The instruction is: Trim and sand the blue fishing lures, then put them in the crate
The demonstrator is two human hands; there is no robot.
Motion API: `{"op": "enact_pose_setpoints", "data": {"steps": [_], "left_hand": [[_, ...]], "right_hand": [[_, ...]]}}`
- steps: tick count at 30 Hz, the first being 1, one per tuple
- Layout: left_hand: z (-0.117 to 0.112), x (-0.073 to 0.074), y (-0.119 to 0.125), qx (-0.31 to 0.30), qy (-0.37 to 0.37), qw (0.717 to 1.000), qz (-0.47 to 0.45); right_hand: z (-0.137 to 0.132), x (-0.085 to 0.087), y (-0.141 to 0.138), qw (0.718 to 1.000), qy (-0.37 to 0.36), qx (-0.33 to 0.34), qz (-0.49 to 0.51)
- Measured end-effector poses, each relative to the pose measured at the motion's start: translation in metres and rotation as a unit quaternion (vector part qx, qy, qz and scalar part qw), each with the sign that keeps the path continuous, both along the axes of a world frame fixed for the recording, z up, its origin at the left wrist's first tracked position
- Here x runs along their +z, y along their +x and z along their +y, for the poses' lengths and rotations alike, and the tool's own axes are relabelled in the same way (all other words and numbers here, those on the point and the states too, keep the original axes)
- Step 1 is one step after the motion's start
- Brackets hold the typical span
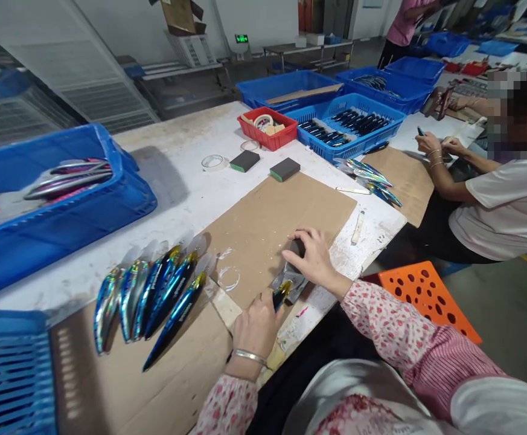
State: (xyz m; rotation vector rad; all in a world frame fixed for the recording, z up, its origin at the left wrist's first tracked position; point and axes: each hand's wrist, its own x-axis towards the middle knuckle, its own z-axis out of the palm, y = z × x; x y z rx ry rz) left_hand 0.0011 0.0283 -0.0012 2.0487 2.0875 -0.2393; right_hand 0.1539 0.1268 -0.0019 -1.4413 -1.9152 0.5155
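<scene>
Shiny fishing lures (177, 320), several of them, lie in a row on the cardboard to my left, their clear lips pointing away from me. My left hand (255, 326) is closed around another fishing lure (283, 293), whose yellow-and-black end shows past the fingers. Just beyond it, my right hand (314, 258) grips a dark sanding block (296, 249) between thumb and fingers. A greyish, shiny piece (296, 290) shows beneath the right hand; I cannot tell exactly what it is. Both hands are over the near edge of a cardboard sheet (263, 229).
Two sanding blocks (285, 169) and a tape roll (213, 162) lie behind the cardboard. A red basket (270, 140) and a blue crate of lures (349, 145) stand farther back. At left is a blue bin (122, 187). A co-worker (507, 199) sits at right, near an orange crate (430, 296).
</scene>
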Motion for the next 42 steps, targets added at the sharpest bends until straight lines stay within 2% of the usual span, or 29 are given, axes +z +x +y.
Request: {"op": "enact_pose_setpoints", "data": {"steps": [4,8,14,19,23,29,34,39,42], "left_hand": [[-0.004,0.001,0.007,0.023,-0.007,1.0,0.004],[-0.005,0.005,0.011,0.039,-0.006,0.999,-0.001],[-0.007,0.008,0.014,0.046,0.0,0.999,-0.008],[-0.008,0.006,0.016,0.048,0.024,0.998,-0.012],[-0.008,0.005,0.017,0.052,0.017,0.998,-0.01],[-0.008,0.003,0.018,0.047,0.029,0.998,-0.012],[-0.009,0.003,0.016,0.039,0.025,0.999,-0.014],[-0.009,0.0,0.016,0.044,0.041,0.998,-0.022],[-0.009,-0.002,0.016,0.051,0.037,0.998,-0.013]], "right_hand": [[-0.01,-0.001,-0.016,0.998,-0.001,0.0,-0.065],[-0.001,0.004,-0.018,0.994,0.011,0.008,-0.11],[0.002,0.0,-0.018,0.997,-0.048,-0.029,-0.057],[0.003,-0.001,-0.024,0.996,0.002,-0.031,-0.088],[0.003,0.002,-0.024,0.996,-0.021,-0.069,-0.052],[-0.001,0.004,-0.029,0.995,0.023,-0.046,-0.087],[-0.002,0.002,-0.032,0.996,-0.021,-0.076,-0.049],[0.005,0.0,-0.035,0.995,0.004,-0.076,-0.072],[0.006,0.002,-0.035,0.994,-0.027,-0.096,-0.051]]}}
